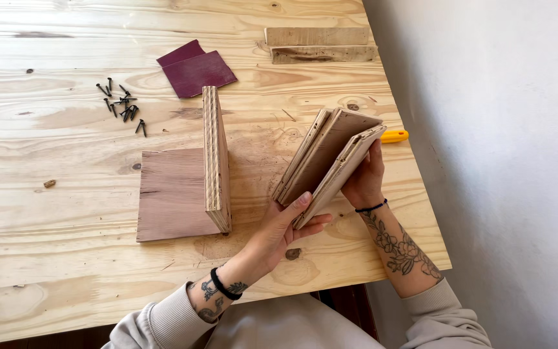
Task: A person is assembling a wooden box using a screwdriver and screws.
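Plywood boards (329,160), three thin pieces stacked and fanned slightly apart, are held tilted just above a pine table (46,194), the left hand (278,234) closed on their near end with the thumb pressed on the top face and the right hand (364,178) cupped around their far edge. Just left of the grip, an upright plywood strip (216,158) stands against a flat reddish board (172,195), with sandpaper sheets (195,68) and loose black screws (121,105) farther off. Beyond the right hand lies a yellow tool (394,136), mostly hidden, and two wood strips (321,45) sit at the table's far edge.
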